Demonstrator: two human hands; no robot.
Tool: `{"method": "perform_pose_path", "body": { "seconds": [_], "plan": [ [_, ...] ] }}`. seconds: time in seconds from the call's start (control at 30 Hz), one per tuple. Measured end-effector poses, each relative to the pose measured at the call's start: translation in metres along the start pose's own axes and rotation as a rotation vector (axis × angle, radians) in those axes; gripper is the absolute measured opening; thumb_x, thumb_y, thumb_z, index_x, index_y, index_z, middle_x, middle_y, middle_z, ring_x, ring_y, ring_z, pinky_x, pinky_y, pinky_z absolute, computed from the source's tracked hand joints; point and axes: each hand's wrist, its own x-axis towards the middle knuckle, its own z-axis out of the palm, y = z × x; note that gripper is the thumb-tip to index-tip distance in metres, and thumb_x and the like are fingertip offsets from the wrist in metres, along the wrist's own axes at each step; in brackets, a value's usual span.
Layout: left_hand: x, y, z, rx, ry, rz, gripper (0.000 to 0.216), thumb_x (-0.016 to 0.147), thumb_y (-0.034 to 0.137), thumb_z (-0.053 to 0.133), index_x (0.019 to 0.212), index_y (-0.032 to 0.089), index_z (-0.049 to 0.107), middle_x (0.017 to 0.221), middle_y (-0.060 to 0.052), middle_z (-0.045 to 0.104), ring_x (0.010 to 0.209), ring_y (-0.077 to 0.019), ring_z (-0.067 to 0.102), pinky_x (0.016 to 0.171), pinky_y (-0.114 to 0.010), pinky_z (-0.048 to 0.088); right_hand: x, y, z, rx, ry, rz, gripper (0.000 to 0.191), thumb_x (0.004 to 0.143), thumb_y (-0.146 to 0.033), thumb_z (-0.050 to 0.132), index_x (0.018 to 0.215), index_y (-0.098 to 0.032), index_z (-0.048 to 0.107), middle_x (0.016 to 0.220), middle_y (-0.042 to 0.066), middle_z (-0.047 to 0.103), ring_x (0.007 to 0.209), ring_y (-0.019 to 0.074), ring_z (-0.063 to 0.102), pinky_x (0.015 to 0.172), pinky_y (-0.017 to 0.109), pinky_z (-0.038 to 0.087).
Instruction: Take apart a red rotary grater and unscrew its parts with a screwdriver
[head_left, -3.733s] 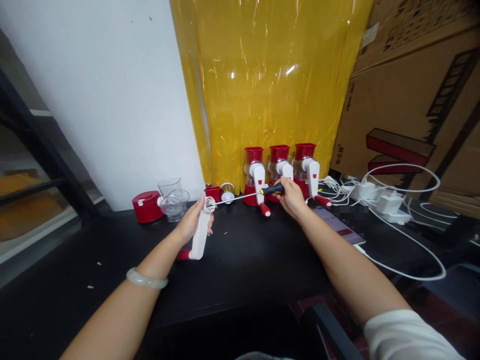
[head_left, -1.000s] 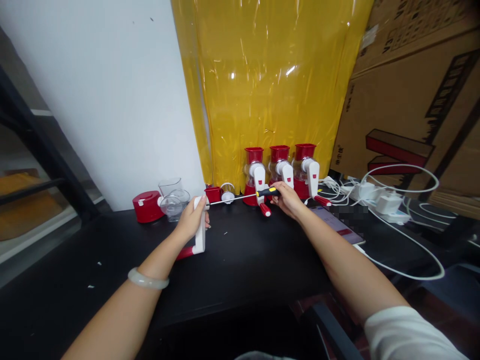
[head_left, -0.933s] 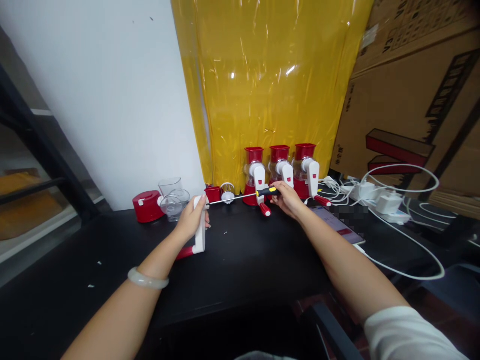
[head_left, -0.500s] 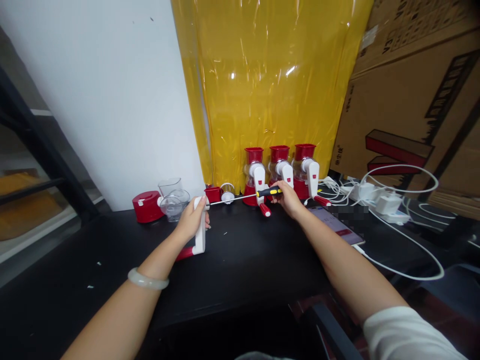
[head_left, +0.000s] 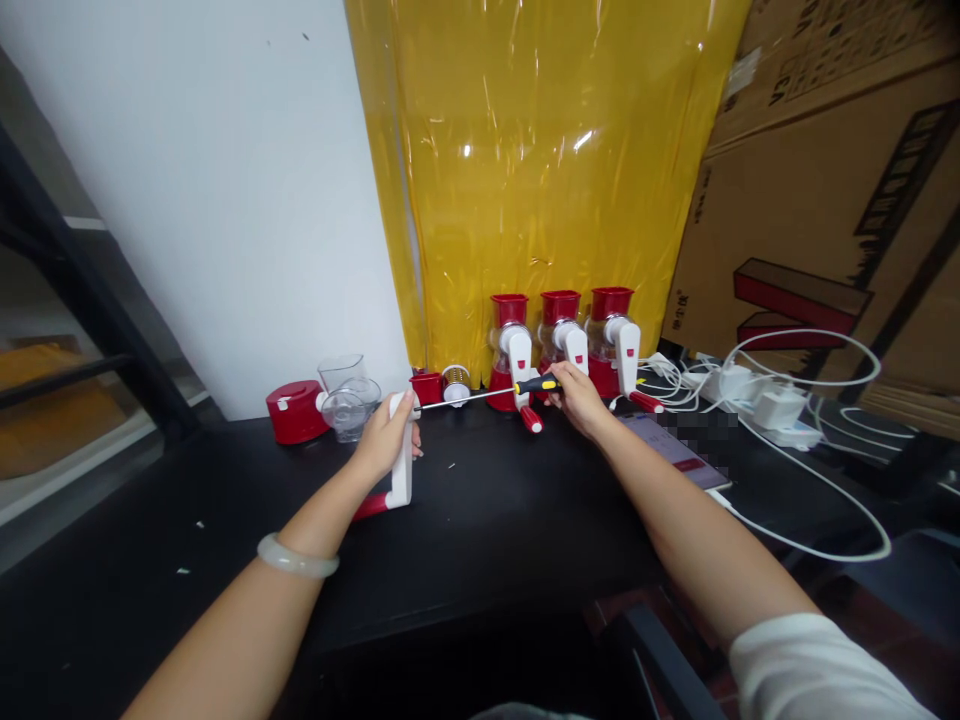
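Black tabletop [head_left: 487, 520] before a glossy yellow plastic sheet [head_left: 540, 160], with three red-and-clear hand-crank grinders [head_left: 559, 340] lined up at the back. Left hand [head_left: 386, 440] clamped around a white plastic crank handle with a red knob [head_left: 403, 470], held upright over the table. Right hand [head_left: 577, 395] closed on a black-and-yellow-handled screwdriver [head_left: 487, 393], tip at the handle's top: seemingly mid screw-driving, calling for a steady, aligned turn.

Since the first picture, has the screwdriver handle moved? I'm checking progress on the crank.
Yes. The screwdriver handle now lies left of the middle grinder, near the left grinder's crank; before, it was under the middle one.
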Motion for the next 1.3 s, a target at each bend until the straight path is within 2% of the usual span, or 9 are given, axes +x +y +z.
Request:
{"method": "perform_pose_path", "body": {
  "seconds": [0.23,0.5,0.6,0.67,0.77,0.87,1.0,1.3],
  "plan": [
    [-0.0012,0.0037,0.001,-0.02,0.005,-0.002,0.059,0.077,0.079,0.054,0.092,0.023,0.048,0.049,0.006,0.056,0.039,-0.0163,0.058,0.041,-0.027,0.051,-0.0014,-0.0036,0.0005,0.062,-0.015,0.044,0.028,0.069,-0.045,0.067,0.08,-0.023,0.054,0.058,-0.005,0.054,0.047,0.0102,0.047,0.047,0.025,0.042],
    [-0.0008,0.0052,0.0016,-0.066,-0.001,-0.018,0.058,0.075,0.078,0.057,0.091,0.022,0.048,0.048,0.006,0.056,0.038,-0.0158,0.057,0.04,-0.027,0.051,-0.0061,-0.0096,0.0012,0.122,-0.033,0.047,0.024,0.066,-0.037,0.064,0.081,-0.022,0.054,0.068,-0.004,0.057,0.055,0.0109,0.052,0.05,0.025,0.044],
    [-0.0016,0.0053,0.0015,-0.073,-0.007,-0.014,0.058,0.076,0.078,0.056,0.091,0.022,0.048,0.048,0.006,0.056,0.038,-0.0158,0.057,0.04,-0.026,0.051,-0.0053,-0.0081,0.0009,0.11,-0.033,0.022,0.024,0.068,-0.04,0.065,0.081,-0.022,0.054,0.069,-0.003,0.057,0.054,0.0112,0.052,0.05,0.026,0.043],
    [-0.0017,0.005,0.0013,-0.072,-0.012,-0.012,0.058,0.076,0.078,0.056,0.09,0.022,0.048,0.048,0.006,0.057,0.038,-0.0158,0.057,0.04,-0.027,0.051,-0.004,-0.0063,0.0006,0.066,-0.012,0.008,0.028,0.073,-0.049,0.064,0.08,-0.023,0.054,0.064,-0.003,0.056,0.051,0.0117,0.051,0.048,0.027,0.043],
    [-0.0013,0.0041,0.0011,-0.058,-0.006,-0.011,0.058,0.076,0.078,0.056,0.09,0.022,0.048,0.048,0.006,0.056,0.038,-0.016,0.057,0.041,-0.027,0.051,-0.0033,-0.0055,0.0003,-0.048,0.032,-0.028,0.043,0.08,-0.067,0.057,0.077,-0.024,0.054,0.053,-0.004,0.049,0.043,0.0126,0.046,0.046,0.029,0.041],
    [-0.0009,0.0029,0.0008,-0.034,-0.003,-0.001,0.058,0.078,0.078,0.054,0.091,0.022,0.048,0.048,0.006,0.056,0.038,-0.0164,0.057,0.041,-0.028,0.052,-0.0043,-0.0071,0.0003,-0.133,0.039,-0.035,0.05,0.078,-0.075,0.057,0.074,-0.025,0.053,0.045,-0.007,0.042,0.038,0.012,0.039,0.045,0.031,0.041],
    [-0.0003,0.0009,0.0004,-0.023,-0.011,0.005,0.057,0.08,0.077,0.053,0.093,0.022,0.049,0.049,0.006,0.057,0.039,-0.0167,0.059,0.04,-0.027,0.05,-0.0044,-0.008,0.0009,-0.131,0.035,-0.023,0.05,0.074,-0.073,0.063,0.072,-0.025,0.05,0.042,-0.009,0.037,0.036,0.0109,0.036,0.042,0.029,0.04],
    [-0.0012,0.0023,0.0005,-0.017,-0.004,0.004,0.057,0.079,0.078,0.054,0.091,0.022,0.049,0.048,0.006,0.056,0.039,-0.0168,0.058,0.041,-0.027,0.051,-0.0036,-0.007,0.0014,-0.101,0.051,-0.014,0.042,0.076,-0.063,0.066,0.071,-0.025,0.05,0.041,-0.009,0.037,0.036,0.01,0.035,0.04,0.026,0.038]
  ]
}}
